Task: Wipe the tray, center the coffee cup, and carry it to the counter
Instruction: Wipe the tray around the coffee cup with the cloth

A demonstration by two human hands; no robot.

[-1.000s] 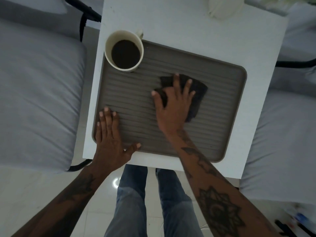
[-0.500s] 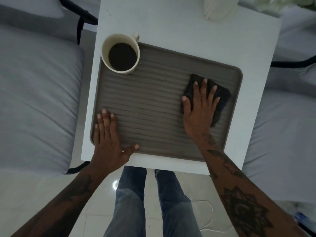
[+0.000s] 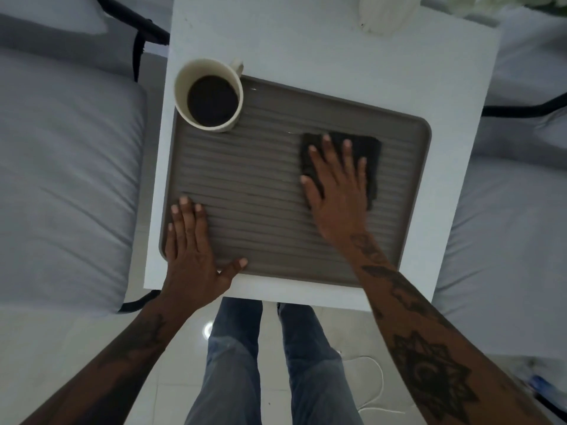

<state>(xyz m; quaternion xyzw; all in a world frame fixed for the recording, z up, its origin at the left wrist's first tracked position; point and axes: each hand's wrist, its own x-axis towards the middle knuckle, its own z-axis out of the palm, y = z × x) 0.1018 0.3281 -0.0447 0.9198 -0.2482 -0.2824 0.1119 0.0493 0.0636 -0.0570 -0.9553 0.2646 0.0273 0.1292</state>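
Note:
A grey ribbed tray [image 3: 254, 176] lies on a small white table [image 3: 352, 62]. A cream cup [image 3: 210, 95] full of dark coffee stands in the tray's far left corner, handle pointing away. My right hand [image 3: 337, 188] presses flat on a dark folded cloth [image 3: 372, 148] in the tray's right half. My left hand [image 3: 193, 250] lies flat on the tray's near left corner, fingers spread, thumb along the near rim.
Grey cushioned seats [image 3: 67, 167] flank the table on both sides, with black frame bars [image 3: 138, 29] behind. A white object [image 3: 383, 13] stands at the table's far edge. My legs in jeans [image 3: 270, 363] and a white cable [image 3: 377, 381] are on the tiled floor below.
My right hand slid the cloth from the tray's middle to its right side, then back a little leftward. My left hand and the cup stayed in place.

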